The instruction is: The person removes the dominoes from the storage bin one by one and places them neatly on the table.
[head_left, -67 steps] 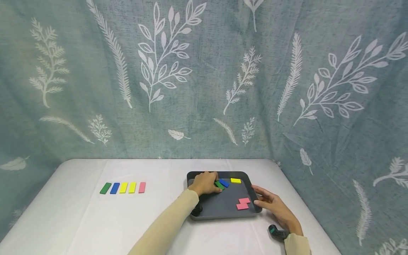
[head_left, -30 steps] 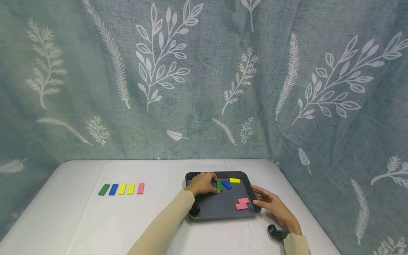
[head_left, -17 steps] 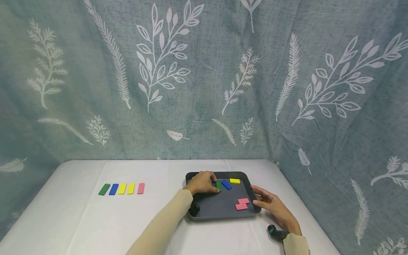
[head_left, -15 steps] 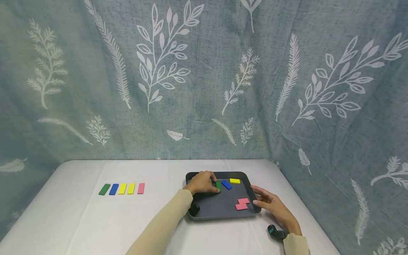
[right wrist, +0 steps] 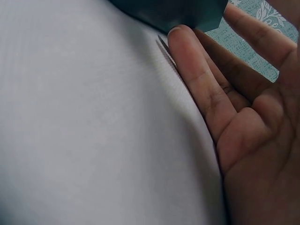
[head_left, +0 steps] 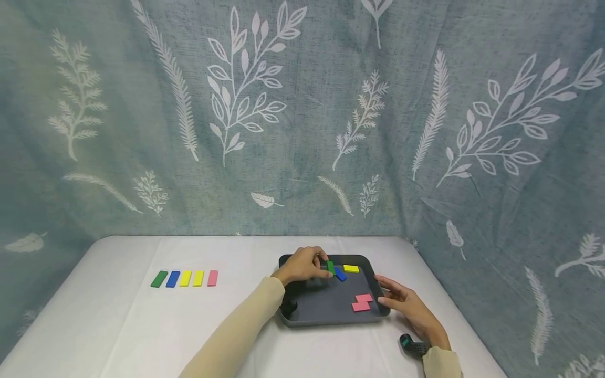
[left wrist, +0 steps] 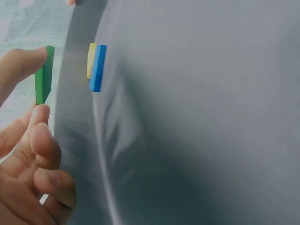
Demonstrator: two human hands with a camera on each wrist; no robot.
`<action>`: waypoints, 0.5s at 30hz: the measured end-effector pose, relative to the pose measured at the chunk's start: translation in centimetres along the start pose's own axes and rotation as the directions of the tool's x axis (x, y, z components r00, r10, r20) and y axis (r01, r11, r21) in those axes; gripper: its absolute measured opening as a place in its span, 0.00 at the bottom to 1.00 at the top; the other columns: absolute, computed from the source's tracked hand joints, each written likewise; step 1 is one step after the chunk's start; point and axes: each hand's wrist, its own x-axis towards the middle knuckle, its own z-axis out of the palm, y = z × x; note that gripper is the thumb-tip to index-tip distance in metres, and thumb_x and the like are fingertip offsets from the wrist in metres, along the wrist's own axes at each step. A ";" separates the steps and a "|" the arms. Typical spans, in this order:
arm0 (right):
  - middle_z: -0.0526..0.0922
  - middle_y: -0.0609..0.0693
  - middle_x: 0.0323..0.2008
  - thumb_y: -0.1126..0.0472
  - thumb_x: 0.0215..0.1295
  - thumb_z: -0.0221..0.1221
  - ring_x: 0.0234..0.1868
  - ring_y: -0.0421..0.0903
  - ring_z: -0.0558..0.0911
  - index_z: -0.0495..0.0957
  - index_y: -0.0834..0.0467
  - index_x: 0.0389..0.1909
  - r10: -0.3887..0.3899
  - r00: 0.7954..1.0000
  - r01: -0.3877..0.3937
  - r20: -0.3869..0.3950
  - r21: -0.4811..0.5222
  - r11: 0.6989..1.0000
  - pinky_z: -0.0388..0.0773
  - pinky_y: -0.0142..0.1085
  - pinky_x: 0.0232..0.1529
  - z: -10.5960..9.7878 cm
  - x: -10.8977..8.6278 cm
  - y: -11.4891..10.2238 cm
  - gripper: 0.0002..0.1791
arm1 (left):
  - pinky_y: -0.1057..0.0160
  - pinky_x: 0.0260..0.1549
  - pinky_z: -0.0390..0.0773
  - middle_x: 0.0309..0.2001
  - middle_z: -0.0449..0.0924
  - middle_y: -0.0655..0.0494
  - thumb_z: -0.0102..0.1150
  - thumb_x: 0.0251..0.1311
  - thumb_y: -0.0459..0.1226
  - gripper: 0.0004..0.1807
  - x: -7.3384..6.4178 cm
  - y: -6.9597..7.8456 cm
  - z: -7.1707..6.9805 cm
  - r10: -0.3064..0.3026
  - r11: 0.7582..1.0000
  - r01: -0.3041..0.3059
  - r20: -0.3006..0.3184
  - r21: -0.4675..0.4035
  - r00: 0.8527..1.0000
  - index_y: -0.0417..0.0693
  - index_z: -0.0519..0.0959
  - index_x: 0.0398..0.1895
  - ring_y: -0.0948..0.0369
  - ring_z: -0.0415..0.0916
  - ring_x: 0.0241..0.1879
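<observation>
My left hand (head_left: 304, 263) pinches a small flat green block (head_left: 330, 268) by its ends between thumb and fingertip, over the far part of the dark grey tray (head_left: 326, 317). In the left wrist view the green block (left wrist: 45, 77) stands on edge in the pinch, and the other fingers curl loosely below. A blue block (head_left: 340, 274) and a yellow block (head_left: 351, 269) lie in the tray close by. Two pink blocks (head_left: 361, 307) lie nearer the front right. My right hand (head_left: 404, 302) touches the tray's right side with extended fingertips; the right wrist view shows them against its wall.
On the white table (head_left: 189, 325), left of the tray, a row of blocks lies apart: green (head_left: 159, 279), blue (head_left: 173, 279), two yellow (head_left: 185, 278) and pink (head_left: 212, 278). A leaf-patterned curtain (head_left: 302, 131) hangs behind the table.
The left hand has picked up the green block and moved it up and slightly right, beside the blue one. Earlier it turned the block in the tray. The right hand stays put.
</observation>
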 end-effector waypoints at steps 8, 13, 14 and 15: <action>0.66 0.57 0.75 0.51 0.62 0.73 0.68 0.57 0.71 0.68 0.49 0.76 0.022 1.000 -0.022 -0.011 0.004 1.000 0.62 0.58 0.69 0.2 0.0 -0.2 0.41 | 0.64 0.30 0.77 0.29 0.80 0.57 0.76 0.59 0.48 0.21 -0.6 0.2 -1.4 0.024 0.999 -0.024 -0.004 -0.039 1.000 0.52 0.82 0.52 0.61 0.76 0.25; 0.63 0.58 0.76 0.51 0.64 0.71 0.72 0.61 0.67 0.66 0.48 0.77 0.033 0.999 -0.033 0.001 0.002 0.999 0.58 0.64 0.69 0.2 -0.1 -0.4 0.41 | 0.63 0.31 0.76 0.31 0.79 0.57 0.76 0.58 0.49 0.22 -1.1 0.4 -2.3 0.034 0.998 -0.035 -0.014 -0.049 0.999 0.53 0.81 0.52 0.61 0.75 0.26; 0.63 0.58 0.76 0.51 0.65 0.71 0.73 0.61 0.66 0.66 0.48 0.77 0.034 0.999 -0.034 0.007 0.000 0.999 0.58 0.65 0.70 0.2 -0.1 -0.4 0.41 | 0.63 0.31 0.75 0.31 0.79 0.57 0.76 0.59 0.49 0.22 -1.2 0.4 -2.4 0.035 0.998 -0.035 -0.014 -0.050 0.999 0.54 0.81 0.52 0.61 0.75 0.27; 0.62 0.58 0.77 0.51 0.65 0.71 0.73 0.61 0.66 0.65 0.48 0.77 0.034 0.999 -0.033 0.015 -0.009 0.999 0.57 0.66 0.69 0.1 -0.2 -0.4 0.41 | 0.63 0.32 0.75 0.31 0.79 0.57 0.75 0.59 0.50 0.22 -1.3 0.5 -2.6 0.036 0.998 -0.037 -0.014 -0.053 0.999 0.54 0.81 0.52 0.60 0.75 0.27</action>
